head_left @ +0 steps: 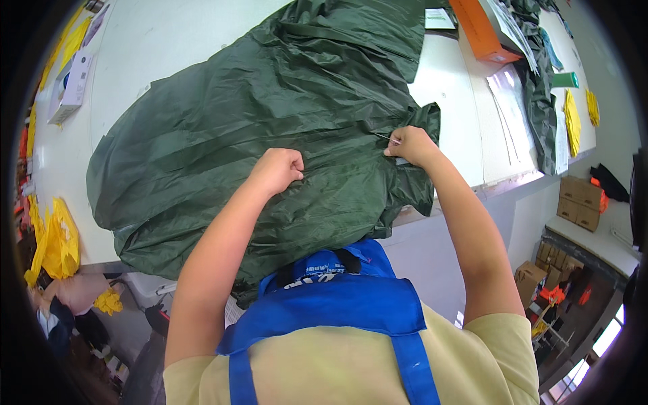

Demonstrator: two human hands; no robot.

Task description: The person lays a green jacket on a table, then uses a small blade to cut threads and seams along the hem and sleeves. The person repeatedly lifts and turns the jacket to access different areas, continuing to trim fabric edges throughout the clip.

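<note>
A large sheet of dark green, crinkled thin fabric (pixel 223 128) spreads over the white table, its near edge hanging toward my lap. My left hand (pixel 277 170) is closed in a pinch on the fabric near its middle; the fingertips are partly hidden. To the right, my right hand (pixel 414 144) grips a thin, pointed metal tool (pixel 385 137), its tip directed left over the fabric. Whether it is tweezers or small scissors cannot be made out. Gathered folds of the fabric lie around and below that hand, at its right edge.
An orange box (pixel 480 30) with papers stands at the far right, beside a dark green strip of fabric (pixel 538 101) and a green roll (pixel 565 79). At the left are a white box (pixel 70 88) and yellow bags (pixel 61 239). Cardboard boxes (pixel 579 202) sit farther right.
</note>
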